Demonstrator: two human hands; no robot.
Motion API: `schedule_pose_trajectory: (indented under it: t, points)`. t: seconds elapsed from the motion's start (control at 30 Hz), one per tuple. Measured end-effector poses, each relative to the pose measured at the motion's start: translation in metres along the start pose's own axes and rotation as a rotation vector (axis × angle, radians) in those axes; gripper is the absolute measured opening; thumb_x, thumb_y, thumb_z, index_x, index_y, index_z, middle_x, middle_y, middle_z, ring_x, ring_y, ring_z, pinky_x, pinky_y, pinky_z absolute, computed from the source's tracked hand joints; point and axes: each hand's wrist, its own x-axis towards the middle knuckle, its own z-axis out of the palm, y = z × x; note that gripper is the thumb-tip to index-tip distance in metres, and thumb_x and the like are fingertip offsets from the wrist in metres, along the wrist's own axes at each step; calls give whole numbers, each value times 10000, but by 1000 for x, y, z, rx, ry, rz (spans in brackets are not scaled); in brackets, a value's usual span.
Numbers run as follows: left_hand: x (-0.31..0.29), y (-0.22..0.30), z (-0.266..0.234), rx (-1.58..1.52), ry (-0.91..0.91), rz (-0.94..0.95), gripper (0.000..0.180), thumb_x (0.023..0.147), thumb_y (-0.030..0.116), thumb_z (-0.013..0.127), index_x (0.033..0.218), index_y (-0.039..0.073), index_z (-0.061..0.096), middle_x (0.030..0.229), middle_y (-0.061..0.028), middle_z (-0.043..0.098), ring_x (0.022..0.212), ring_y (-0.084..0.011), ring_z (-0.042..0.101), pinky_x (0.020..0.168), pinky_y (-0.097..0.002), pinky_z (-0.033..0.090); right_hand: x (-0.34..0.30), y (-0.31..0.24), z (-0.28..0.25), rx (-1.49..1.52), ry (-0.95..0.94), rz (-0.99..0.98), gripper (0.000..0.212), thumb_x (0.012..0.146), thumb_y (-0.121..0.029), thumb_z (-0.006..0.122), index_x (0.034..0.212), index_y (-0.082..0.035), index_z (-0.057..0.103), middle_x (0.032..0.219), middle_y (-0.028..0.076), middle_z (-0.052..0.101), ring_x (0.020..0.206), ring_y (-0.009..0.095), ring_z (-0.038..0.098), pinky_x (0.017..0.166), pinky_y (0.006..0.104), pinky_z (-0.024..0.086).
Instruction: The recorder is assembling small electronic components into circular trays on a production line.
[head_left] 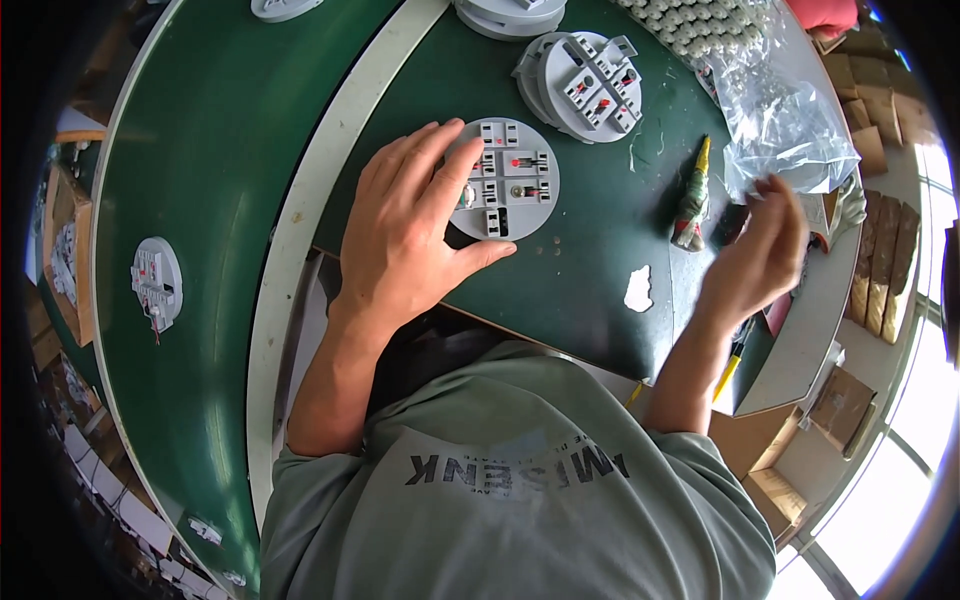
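Your left hand (pixel 410 225) lay flat and spread over the left edge of the round grey plastic base (pixel 503 180), fingers splayed and thumb along its lower rim, pinning it to the green mat (pixel 590 260) rather than gripping it, which probably kept the disc from sliding. The base sat near the mat's centre, its face moulded into squared white-grey terminal blocks with small red tabs and a metal screw head. Your right hand (pixel 755 250) hovered well apart at about 3 o'clock from the base, fingers loosely curled and blurred; I could not tell whether it held anything. It was just below the crinkled clear plastic bag (pixel 775 125), likely kept there for easy reach. Between your hands, at 3 o'clock from the base, lay a screwdriver (pixel 692 200) with a worn, mottled handle. A stack of like bases (pixel 585 85) rested at 1 o'clock, and a single one (pixel 157 283) sat far off at 9 o'clock on the green belt (pixel 210 200).
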Motion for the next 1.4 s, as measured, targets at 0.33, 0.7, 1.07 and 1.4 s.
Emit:
schedule_pose_trajectory:
  t: [0.33, 0.7, 1.07, 1.4]
  points:
    - [15, 10, -30, -929, 25, -403, 558, 987, 516, 766, 1169, -11, 740, 990, -111, 760, 844, -210, 721, 772, -344, 575, 181, 165, -13, 222, -197, 230, 330, 1081, -185, 661, 1302, 56, 702, 1168, 101, 732, 1063, 165, 682, 924, 319, 560]
    - [34, -31, -24, -844, -142, -597, 744, 1152, 573, 442, 672, 48, 660, 579, -23, 620, 483, -96, 546, 508, -287, 459, 229, 236, 101, -523, -590, -81, 417, 1003, -359, 746, 1233, -13, 775, 1031, 175, 810, 953, 252, 760, 847, 392, 577]
    - [37, -43, -26, -867, -251, -619, 764, 1145, 592, 440, 648, 54, 659, 550, -22, 612, 457, -94, 538, 478, -282, 455, 184, 197, 102, -620, -110, -274, 386, 1007, -417, 689, 1198, -105, 811, 1088, 187, 806, 1013, 396, 762, 915, 476, 565]
    - [32, -58, -22, -897, -323, -613, 706, 1158, 579, 427, 911, 13, 769, 723, 18, 676, 622, -39, 550, 614, -237, 459, 182, 199, 98, -633, -80, -290, 346, 1007, -413, 680, 1145, -126, 817, 1062, 176, 807, 1006, 384, 764, 906, 475, 563]
